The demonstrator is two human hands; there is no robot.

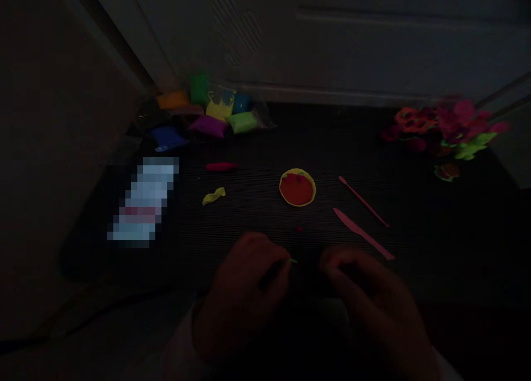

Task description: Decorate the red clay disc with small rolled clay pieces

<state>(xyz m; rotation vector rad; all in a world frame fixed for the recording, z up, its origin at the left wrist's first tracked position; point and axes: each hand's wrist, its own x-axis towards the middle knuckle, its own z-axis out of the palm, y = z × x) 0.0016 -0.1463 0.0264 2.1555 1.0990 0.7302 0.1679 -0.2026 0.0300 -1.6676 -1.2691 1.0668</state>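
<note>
Two bare hands work above the near side of a dark, finely lined surface (332, 143). Between thumb and fingertips, the left hand (246, 281) pinches a thin light-green piece (293, 261), whose tip sticks out toward the right hand (373, 295). That right hand is apart from the left, its fingers curled and its thumb close to the forefinger; whether it grips anything I cannot tell, since the picture is dark.

Beyond the hands lies a flat red disc with a yellow rim (297, 188), small dark-red and green bits near its far edge. A tiny red bit (299, 229) sits between disc and hands. Right of the disc are a slim pink rod (364, 202) and a pink knife-shaped tool (363, 234). On its left are a pinkish-red roll (221, 166) and a twisted yellow strip (213, 196).

Several bright-coloured packets (208, 126) cluster at the far left, a pixelated pale panel (145, 201) nearer. Pink, orange and green flower-like shapes (456, 126) crowd the far right, with a small round red-and-green piece (447, 172) just before them.
</note>
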